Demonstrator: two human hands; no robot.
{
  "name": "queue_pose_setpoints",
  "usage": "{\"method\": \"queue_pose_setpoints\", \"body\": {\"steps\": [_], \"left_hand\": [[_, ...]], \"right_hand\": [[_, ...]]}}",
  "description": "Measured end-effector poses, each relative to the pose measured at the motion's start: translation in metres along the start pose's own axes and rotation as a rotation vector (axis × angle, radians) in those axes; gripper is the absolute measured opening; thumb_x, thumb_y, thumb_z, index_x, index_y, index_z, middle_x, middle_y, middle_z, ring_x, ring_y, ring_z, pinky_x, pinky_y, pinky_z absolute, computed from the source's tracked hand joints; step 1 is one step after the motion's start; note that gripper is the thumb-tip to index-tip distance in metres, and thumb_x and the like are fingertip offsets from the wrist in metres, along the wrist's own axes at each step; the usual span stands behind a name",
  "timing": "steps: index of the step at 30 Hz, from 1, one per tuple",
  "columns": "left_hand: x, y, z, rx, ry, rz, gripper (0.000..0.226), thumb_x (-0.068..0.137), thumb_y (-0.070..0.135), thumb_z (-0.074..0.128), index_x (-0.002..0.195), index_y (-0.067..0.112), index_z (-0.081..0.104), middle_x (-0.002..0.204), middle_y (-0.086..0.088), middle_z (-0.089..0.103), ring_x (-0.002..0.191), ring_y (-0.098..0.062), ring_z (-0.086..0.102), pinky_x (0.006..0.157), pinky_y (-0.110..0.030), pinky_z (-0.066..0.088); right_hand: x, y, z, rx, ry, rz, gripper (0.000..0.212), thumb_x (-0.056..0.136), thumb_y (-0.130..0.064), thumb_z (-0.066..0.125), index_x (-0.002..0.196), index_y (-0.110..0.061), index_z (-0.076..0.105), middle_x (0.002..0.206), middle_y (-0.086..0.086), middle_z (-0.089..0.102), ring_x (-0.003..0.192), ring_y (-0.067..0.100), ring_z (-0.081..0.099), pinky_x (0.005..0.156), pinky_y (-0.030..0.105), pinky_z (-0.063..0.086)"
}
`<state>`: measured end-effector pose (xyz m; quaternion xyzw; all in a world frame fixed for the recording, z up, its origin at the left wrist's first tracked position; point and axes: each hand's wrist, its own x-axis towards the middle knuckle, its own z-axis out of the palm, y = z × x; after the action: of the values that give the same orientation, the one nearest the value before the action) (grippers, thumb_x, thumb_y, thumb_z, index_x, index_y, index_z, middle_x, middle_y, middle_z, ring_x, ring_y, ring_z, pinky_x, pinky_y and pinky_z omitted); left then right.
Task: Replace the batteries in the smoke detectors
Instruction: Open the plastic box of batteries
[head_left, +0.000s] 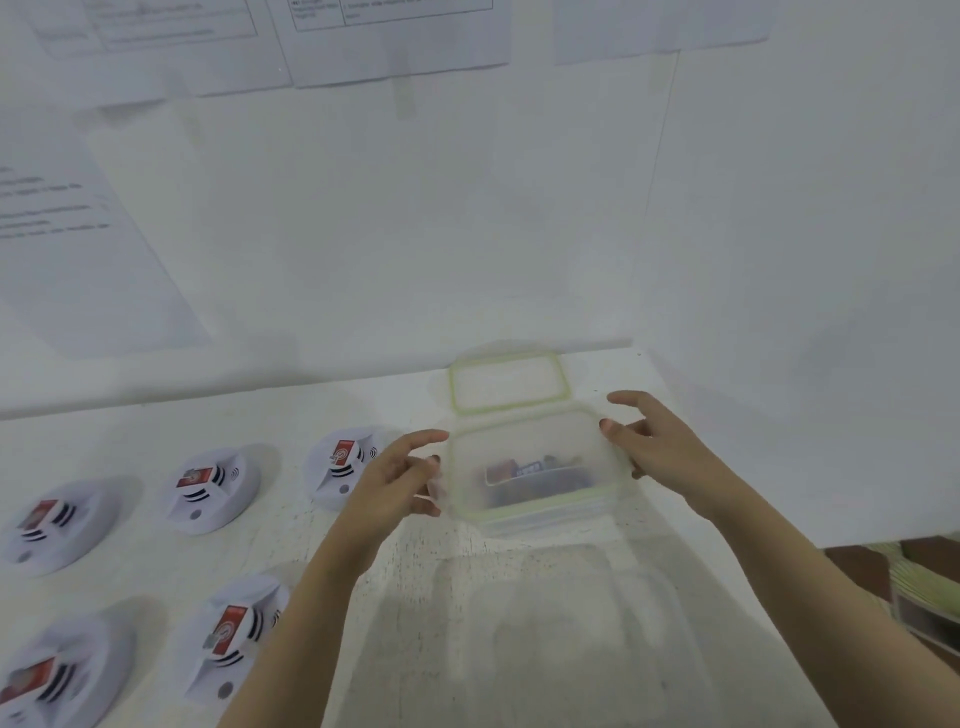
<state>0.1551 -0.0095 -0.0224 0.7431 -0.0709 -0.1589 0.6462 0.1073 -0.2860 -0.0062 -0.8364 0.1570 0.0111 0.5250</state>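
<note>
A clear plastic box (535, 512) with a green-edged rim stands on the white table, several batteries (535, 470) lying inside it. Its lid (506, 383) lies just behind it, by the wall. My left hand (400, 480) is at the box's left side with fingers relaxed, fingertips near or on the wall. My right hand (654, 441) is at the box's right rim, thumb touching the edge, fingers spread. Several white smoke detectors (343, 470) with red batteries on top sit in two rows to the left.
The white table (363, 613) runs back to a white wall hung with printed paper sheets (78, 234). The table's right edge is near my right forearm, with brown floor and striped cloth (909, 577) beyond it.
</note>
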Motion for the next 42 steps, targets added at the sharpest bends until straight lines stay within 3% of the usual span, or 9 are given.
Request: {"method": "queue_pose_setpoints", "body": {"steps": [5,8,12,15,20,24,32,36,42], "left_hand": [[-0.004,-0.003,-0.004,-0.204,0.058,0.042,0.041,0.066,0.013,0.065,0.106,0.017,0.071,0.094,0.001,0.068,0.083,-0.015,0.064,0.067,-0.016,0.054],[-0.001,-0.003,-0.005,-0.344,0.032,0.100,0.030,0.081,-0.001,0.063,0.106,0.014,0.071,0.120,0.011,0.067,0.095,-0.006,0.067,0.073,-0.017,0.055],[0.000,0.003,-0.009,-0.359,-0.042,0.198,0.041,0.077,-0.006,0.066,0.103,0.023,0.077,0.122,0.008,0.068,0.112,-0.006,0.062,0.084,-0.014,0.051],[0.007,0.015,-0.006,-0.149,0.141,0.273,0.027,0.087,-0.003,0.062,0.109,0.010,0.071,0.097,0.007,0.075,0.093,-0.004,0.067,0.077,-0.011,0.052],[0.037,0.048,-0.003,0.048,0.419,0.355,0.010,0.093,0.012,0.063,0.091,0.009,0.073,0.067,0.012,0.072,0.053,-0.002,0.063,0.050,-0.014,0.049],[0.083,0.056,-0.008,0.165,0.506,0.274,0.018,0.092,0.022,0.065,0.080,0.008,0.068,0.053,0.008,0.065,0.036,-0.001,0.050,0.040,-0.012,0.039],[0.138,0.020,-0.010,0.110,0.365,-0.115,0.014,0.084,-0.007,0.064,0.076,0.004,0.066,0.075,-0.008,0.065,0.043,-0.009,0.061,0.044,-0.014,0.050],[0.132,0.007,-0.005,0.060,0.354,-0.153,0.022,0.085,-0.008,0.062,0.106,-0.003,0.065,0.079,-0.007,0.064,0.065,-0.014,0.060,0.058,-0.018,0.053],[0.081,0.007,0.008,-0.018,0.355,-0.133,0.024,0.093,0.007,0.060,0.117,0.007,0.063,0.105,-0.008,0.064,0.091,-0.019,0.062,0.072,-0.024,0.053]], "right_hand": [[-0.018,0.008,-0.024,0.205,-0.158,-0.122,0.045,0.084,-0.023,0.070,0.120,-0.044,0.055,0.123,-0.008,0.055,0.097,0.014,0.061,0.082,0.024,0.046],[-0.025,0.010,-0.029,0.254,-0.297,-0.160,0.061,0.064,-0.018,0.078,0.116,-0.043,0.061,0.128,-0.009,0.054,0.092,0.020,0.056,0.084,0.025,0.051],[-0.020,0.009,-0.024,0.253,-0.217,-0.225,0.056,0.065,-0.006,0.084,0.111,-0.034,0.068,0.127,-0.008,0.057,0.085,0.019,0.052,0.085,0.029,0.052],[-0.010,-0.001,-0.023,0.294,-0.051,-0.303,0.033,0.080,-0.004,0.070,0.105,-0.026,0.069,0.100,0.013,0.065,0.081,0.018,0.053,0.081,0.024,0.051],[0.028,-0.036,-0.023,0.324,0.126,-0.360,0.013,0.085,-0.007,0.067,0.089,-0.019,0.070,0.069,-0.003,0.068,0.052,0.011,0.045,0.049,0.019,0.040],[0.075,-0.051,-0.017,0.246,0.217,-0.231,0.006,0.084,-0.017,0.070,0.087,-0.014,0.065,0.068,-0.001,0.068,0.044,0.000,0.047,0.042,0.013,0.033],[0.132,-0.026,0.011,0.151,0.160,0.040,0.010,0.089,-0.015,0.063,0.082,-0.008,0.063,0.074,0.003,0.059,0.063,0.013,0.053,0.058,0.019,0.048],[0.128,-0.014,0.015,0.142,0.102,0.043,0.019,0.093,-0.013,0.056,0.107,-0.002,0.064,0.095,0.006,0.059,0.080,0.016,0.056,0.069,0.023,0.050],[0.077,-0.002,0.017,0.097,0.146,-0.030,0.024,0.095,-0.022,0.050,0.118,-0.021,0.057,0.117,0.002,0.059,0.106,0.021,0.057,0.096,0.039,0.047]]}}
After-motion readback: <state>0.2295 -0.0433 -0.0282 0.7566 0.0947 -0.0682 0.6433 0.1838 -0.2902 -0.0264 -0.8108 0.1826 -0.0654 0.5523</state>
